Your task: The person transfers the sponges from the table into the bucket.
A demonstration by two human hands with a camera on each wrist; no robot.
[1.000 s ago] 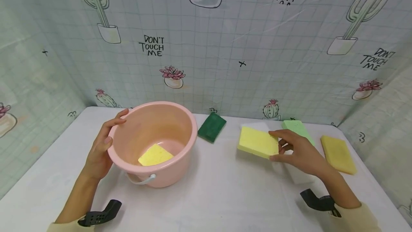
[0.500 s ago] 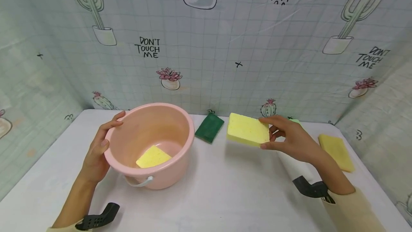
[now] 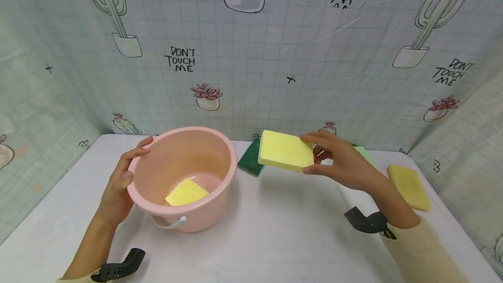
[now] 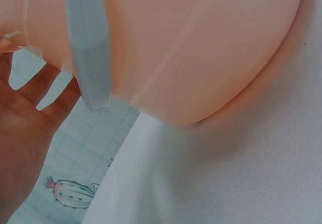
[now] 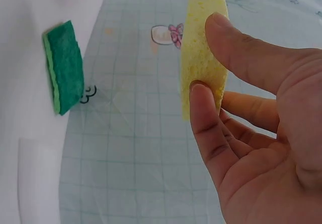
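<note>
In the head view, a pink bucket (image 3: pixel 212 213) stands left of the middle on the white table, its mouth tipped towards me. My left hand (image 3: pixel 118 187) holds its left rim, thumb and fingers at the edge. Inside, on the bottom, lies a yellow sponge (image 3: pixel 186 192). Another yellow sponge (image 3: pixel 285 150) is raised above the table right of the bucket; my right hand (image 3: pixel 339 160) pinches its right end. The right wrist view shows thumb and fingers on opposite sides of this porous sponge (image 5: pixel 201 53). A pale handle (image 4: pixel 90 48) hangs beside the bucket in the left wrist view.
A green scouring sponge (image 3: pixel 248 163) lies at the back, partly hidden by the held sponge. At the right lie a darker yellow sponge (image 3: pixel 409 187), a light green piece (image 3: pixel 364 154) and a white piece (image 3: pixel 355 198) partly under my right arm. A patterned curtain (image 3: pixel 251 69) borders the table.
My right hand has carried the yellow sponge leftward and up, towards the bucket, and it now covers part of the green scouring sponge. My left hand stays on the bucket's rim.
</note>
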